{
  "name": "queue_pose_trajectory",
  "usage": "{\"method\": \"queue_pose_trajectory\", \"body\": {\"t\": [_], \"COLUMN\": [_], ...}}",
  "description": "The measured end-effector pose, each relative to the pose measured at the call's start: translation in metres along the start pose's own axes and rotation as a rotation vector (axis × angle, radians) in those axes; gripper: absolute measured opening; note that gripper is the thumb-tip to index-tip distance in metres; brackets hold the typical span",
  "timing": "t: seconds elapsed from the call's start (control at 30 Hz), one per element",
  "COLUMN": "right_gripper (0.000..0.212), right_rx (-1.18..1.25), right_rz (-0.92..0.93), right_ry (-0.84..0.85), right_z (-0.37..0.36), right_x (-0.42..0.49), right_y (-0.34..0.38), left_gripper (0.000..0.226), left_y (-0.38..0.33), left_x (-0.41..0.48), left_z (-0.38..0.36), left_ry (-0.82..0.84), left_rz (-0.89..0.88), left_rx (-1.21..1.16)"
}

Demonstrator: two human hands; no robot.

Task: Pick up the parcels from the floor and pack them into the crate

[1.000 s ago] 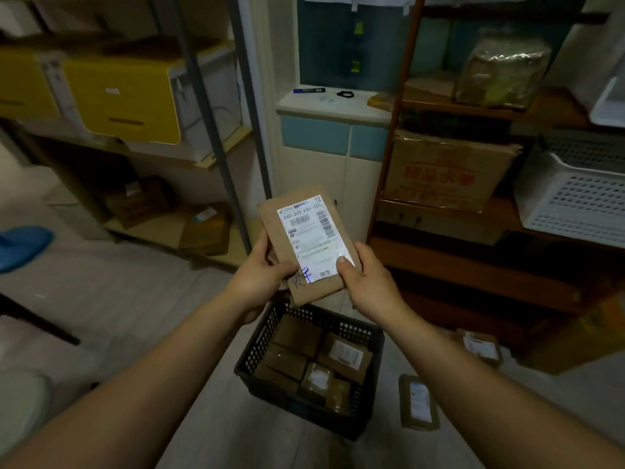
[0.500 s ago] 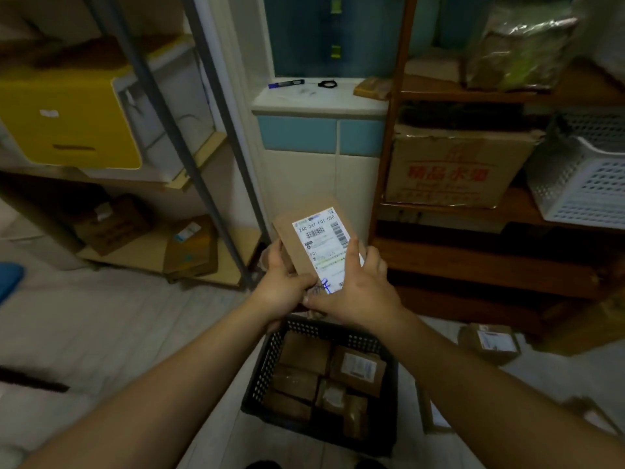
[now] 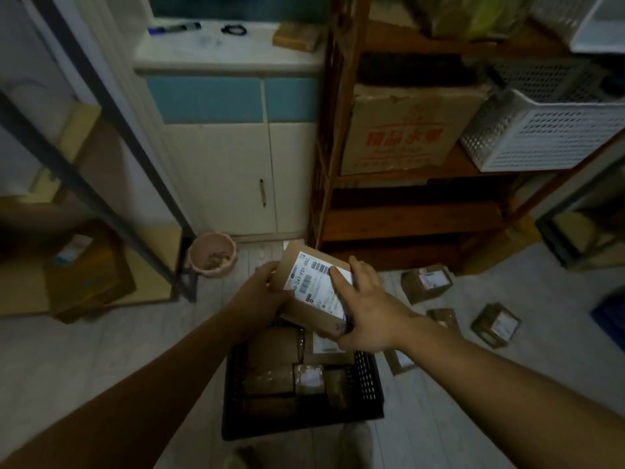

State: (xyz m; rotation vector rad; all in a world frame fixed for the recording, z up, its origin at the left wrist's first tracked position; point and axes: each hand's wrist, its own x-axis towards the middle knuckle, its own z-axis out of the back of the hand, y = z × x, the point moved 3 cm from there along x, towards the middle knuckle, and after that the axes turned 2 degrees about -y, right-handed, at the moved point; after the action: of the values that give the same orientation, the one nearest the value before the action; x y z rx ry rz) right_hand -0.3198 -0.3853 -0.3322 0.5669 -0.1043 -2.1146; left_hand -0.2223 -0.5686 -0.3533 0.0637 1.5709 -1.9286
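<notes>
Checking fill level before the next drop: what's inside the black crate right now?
The black crate holds several brown parcels packed flat, some with white labels. Its far end is hidden by the labelled parcel held by the left hand and right hand.

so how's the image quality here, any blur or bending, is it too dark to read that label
Head view: dim throughout; left metal shelving smeared by motion blur; wide-angle bending at the edges. The parcel in the left hand and right hand is brightest, its label partly readable; the crate is murky.
</notes>
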Motion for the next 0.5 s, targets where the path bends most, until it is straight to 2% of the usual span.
{"method": "queue_pose_trajectory", "body": {"t": [0.17,0.27,0.4,0.5], "right_gripper": [0.123,0.123,0.123,0.125], "right_rx": [-0.068,-0.104,-0.119,-0.137], "right_rz": [-0.052,-0.012,0.033,0.046], "right_ry": [0.118,0.203,0.267,0.293], "right_z": [-0.063,-0.121,-0.213,-0.285], "right_x": [0.045,0.084,0.138,0.174], "right_y": [-0.036,-0.072,-0.125,-0.162], "left_gripper": [0.046,0.053,0.073,0.07], "left_y": [0.061,0.13,0.224,0.289], "left_x": [0.041,0.075,0.127,0.168], "left_z": [-0.041,-0.071,-0.112,-0.146], "left_ry": [0.036,0.042,0.069,0.068], "left_rz": [0.118,0.233,0.32,0.373], "left_rx": [-0.025,-0.048,-0.053,-0.068]}}
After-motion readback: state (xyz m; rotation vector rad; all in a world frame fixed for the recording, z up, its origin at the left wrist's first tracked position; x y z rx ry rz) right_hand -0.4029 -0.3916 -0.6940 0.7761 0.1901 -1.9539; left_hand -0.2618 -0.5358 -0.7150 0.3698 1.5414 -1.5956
